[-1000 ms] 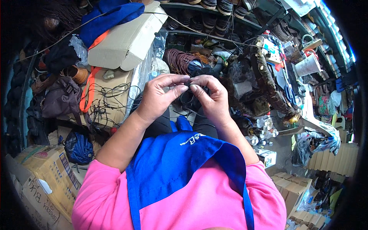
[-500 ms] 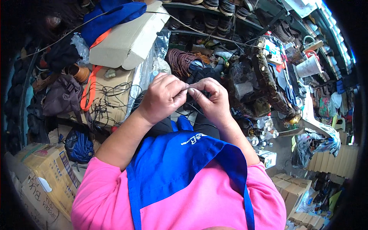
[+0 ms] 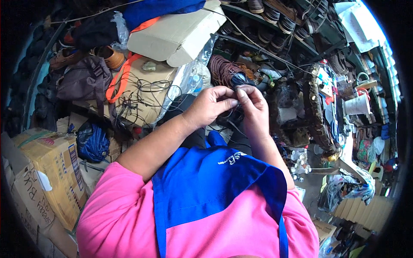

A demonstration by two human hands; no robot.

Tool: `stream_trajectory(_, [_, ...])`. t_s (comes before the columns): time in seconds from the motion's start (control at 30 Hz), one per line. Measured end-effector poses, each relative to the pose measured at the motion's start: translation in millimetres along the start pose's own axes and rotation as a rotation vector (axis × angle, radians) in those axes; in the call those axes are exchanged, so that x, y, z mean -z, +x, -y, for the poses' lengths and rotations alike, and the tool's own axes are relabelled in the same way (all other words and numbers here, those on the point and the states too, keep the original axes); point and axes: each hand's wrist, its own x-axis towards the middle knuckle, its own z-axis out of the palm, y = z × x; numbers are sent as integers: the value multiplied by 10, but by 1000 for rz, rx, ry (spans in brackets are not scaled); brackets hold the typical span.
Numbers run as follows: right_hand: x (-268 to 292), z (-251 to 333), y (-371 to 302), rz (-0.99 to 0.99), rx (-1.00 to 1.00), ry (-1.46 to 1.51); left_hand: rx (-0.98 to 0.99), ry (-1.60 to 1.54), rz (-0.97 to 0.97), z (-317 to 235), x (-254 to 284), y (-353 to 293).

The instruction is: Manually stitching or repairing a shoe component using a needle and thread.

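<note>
My left hand [image 3: 214,104] and my right hand [image 3: 255,106] meet fingertip to fingertip above my lap. Thumb and forefinger are pinched together on each hand. What lies between the fingertips is too small and too covered to make out. A blue apron [image 3: 206,185] spreads over my lap. Left of the hands, loose black cords [image 3: 146,92] lie tangled on a flat piece of cardboard [image 3: 137,77]. Just beyond the fingers sits a coil of brown cord [image 3: 221,71].
An open cardboard box [image 3: 172,32] and a dark bag [image 3: 88,79] stand at the far left. A taped carton [image 3: 53,167] is near left. Shoes [image 3: 275,21] line the far shelves. On the right are a cluttered worn stand [image 3: 316,103] and a white cone [image 3: 357,104].
My view has shifted, so the surroundings sit further right and higher. Both hands stay together, but the left fingers have opened out from a tighter curl into a pinch.
</note>
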Motion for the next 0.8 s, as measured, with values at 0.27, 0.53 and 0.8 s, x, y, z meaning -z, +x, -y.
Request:
stream_trajectory(0.27, [-90, 45, 17, 23, -189, 192, 191, -452, 55, 35, 8, 4])
stream_trajectory(0.53, [-78, -115, 10, -107, -207, 367, -42, 304, 74, 7, -21, 13])
stream_trajectory(0.8, [-134, -103, 54, -142, -312, 558, 23, 337, 30, 101, -14, 32])
